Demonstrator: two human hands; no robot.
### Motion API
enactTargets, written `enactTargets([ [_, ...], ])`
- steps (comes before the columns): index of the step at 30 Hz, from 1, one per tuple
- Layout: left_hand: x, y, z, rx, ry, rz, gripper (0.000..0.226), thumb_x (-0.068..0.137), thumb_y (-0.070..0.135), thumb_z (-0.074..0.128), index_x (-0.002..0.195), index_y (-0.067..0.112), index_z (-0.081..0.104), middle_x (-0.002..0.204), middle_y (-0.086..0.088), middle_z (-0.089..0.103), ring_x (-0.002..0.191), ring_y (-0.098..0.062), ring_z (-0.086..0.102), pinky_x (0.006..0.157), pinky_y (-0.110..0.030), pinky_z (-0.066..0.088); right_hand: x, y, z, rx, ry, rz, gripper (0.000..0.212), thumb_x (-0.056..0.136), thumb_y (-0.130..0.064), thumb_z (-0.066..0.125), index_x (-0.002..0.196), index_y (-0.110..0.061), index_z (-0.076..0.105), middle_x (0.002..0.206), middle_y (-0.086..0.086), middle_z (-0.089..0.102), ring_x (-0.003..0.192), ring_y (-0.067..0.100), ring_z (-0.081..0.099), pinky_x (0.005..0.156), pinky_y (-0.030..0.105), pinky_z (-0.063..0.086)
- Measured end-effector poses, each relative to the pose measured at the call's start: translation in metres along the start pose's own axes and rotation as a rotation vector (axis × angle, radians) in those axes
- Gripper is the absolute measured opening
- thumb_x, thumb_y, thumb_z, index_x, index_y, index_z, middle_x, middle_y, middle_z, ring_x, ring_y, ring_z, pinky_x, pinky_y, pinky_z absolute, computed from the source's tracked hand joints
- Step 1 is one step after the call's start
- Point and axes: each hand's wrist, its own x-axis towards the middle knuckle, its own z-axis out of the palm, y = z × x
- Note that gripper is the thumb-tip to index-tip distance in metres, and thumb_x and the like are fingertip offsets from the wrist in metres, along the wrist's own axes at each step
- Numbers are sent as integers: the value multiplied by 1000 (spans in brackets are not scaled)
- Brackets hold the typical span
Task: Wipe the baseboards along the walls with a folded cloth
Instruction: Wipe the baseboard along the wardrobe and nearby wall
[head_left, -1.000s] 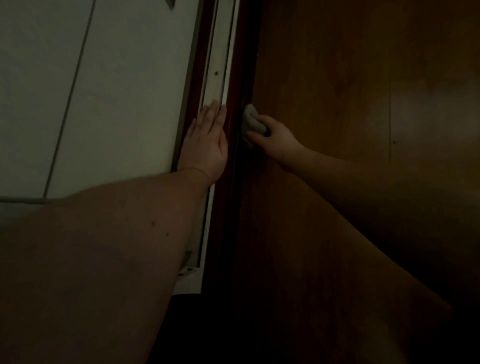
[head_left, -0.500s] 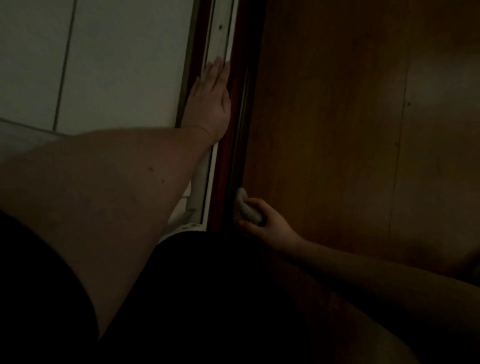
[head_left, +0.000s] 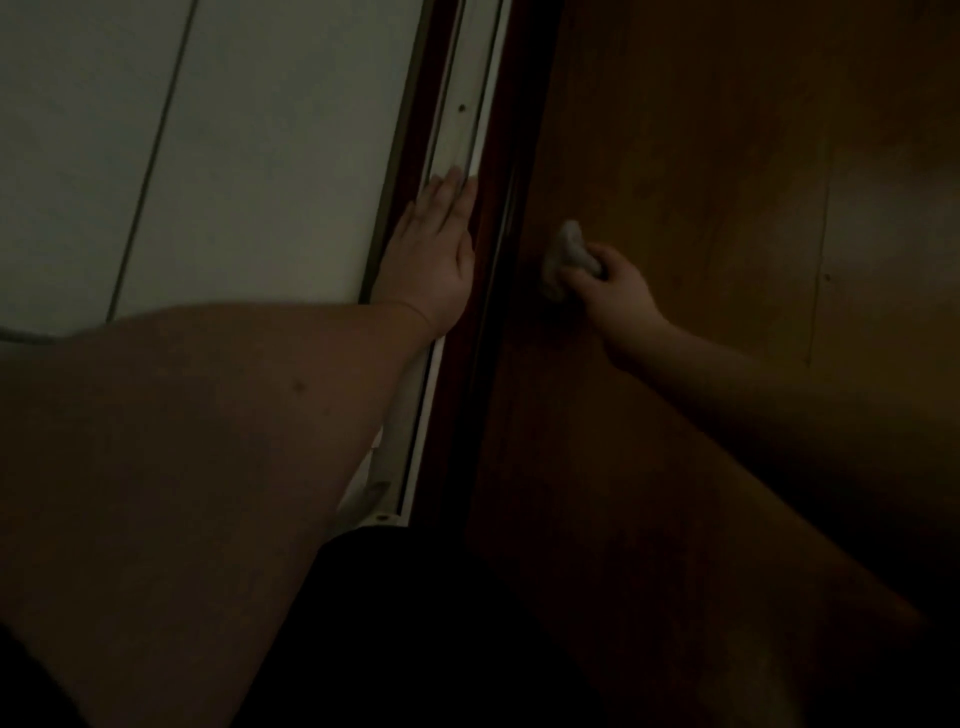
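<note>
The scene is dim. A dark reddish baseboard (head_left: 496, 260) runs from the top centre down to the bottom, between a white framed panel and the wood floor. My right hand (head_left: 615, 293) grips a small folded grey cloth (head_left: 566, 254) and presses it against the baseboard's floor side. My left hand (head_left: 436, 254) lies flat with fingers together on the white frame strip (head_left: 467, 98), just left of the baseboard. It holds nothing.
A white panelled surface (head_left: 260, 156) fills the upper left. Brown wood floor (head_left: 727, 156) fills the right, with a faint light patch at the far right. A small metal bracket (head_left: 376, 493) sits at the frame's lower end. Dark clothing fills the bottom.
My right hand has slid the cloth along the baseboard, away from me, after having drawn it close half a second ago. My left hand stays flat on the frame.
</note>
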Motion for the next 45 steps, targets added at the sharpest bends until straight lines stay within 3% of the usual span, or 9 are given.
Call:
enactTargets([
  [3,0,-1,0,-22,-1,2,55,103,20,26,157,16,16,165,-4,13,152,-20,8,123,-37,8,37,-32,-1,-22,7,-62,52,94,-23,61,143,-23,45,123,-5,58,112,16,59,95,34,53],
  [7,-1,-2,1,-30,1,-1,56,103,20,26,158,16,15,165,-3,12,152,-19,8,123,-36,7,81,-63,7,-19,37,-119,58,97,-23,57,150,-24,35,143,6,48,123,21,53,103,39,49],
  [13,0,-2,3,-20,26,14,56,103,19,29,157,16,18,165,-3,14,152,-20,9,123,-33,6,98,-61,21,-135,-28,-94,58,98,-20,56,151,-24,33,146,8,47,129,26,51,108,39,44],
  [22,0,-1,1,20,-11,0,57,102,26,22,158,17,15,165,-1,11,152,-18,7,122,-32,4,-24,18,43,-124,-95,-38,56,93,-14,60,145,-27,42,146,4,47,128,23,51,106,41,46],
  [29,0,-2,2,3,-26,-1,54,106,23,23,158,17,14,165,-3,11,152,-18,7,124,-37,7,-134,86,66,-198,-257,-13,66,87,-15,72,144,-22,41,150,2,40,136,16,41,113,27,33],
  [32,-1,-2,1,15,-25,1,53,107,22,22,158,16,12,165,-4,11,152,-20,7,124,-37,7,-158,100,64,-297,-360,-63,64,87,-12,69,145,-17,40,150,6,38,140,18,36,108,15,25],
  [36,-2,0,1,44,-27,10,52,108,22,22,158,14,11,165,-6,10,152,-21,8,123,-37,7,-164,106,48,-413,-498,-106,61,86,-4,65,143,-15,46,147,8,43,136,19,40,103,9,23],
  [42,7,-1,-10,205,-49,45,54,107,26,25,157,9,14,164,-9,15,151,-23,14,123,-40,8,-149,86,11,-331,-379,-68,56,87,-11,67,139,-24,52,141,0,50,126,11,49,99,15,38],
  [45,28,4,-15,152,-14,-4,55,108,30,25,157,6,14,163,-12,16,151,-24,13,123,-40,9,-135,73,-15,-203,-275,-53,57,87,-6,67,139,-24,52,141,-1,51,127,12,51,104,22,42],
])
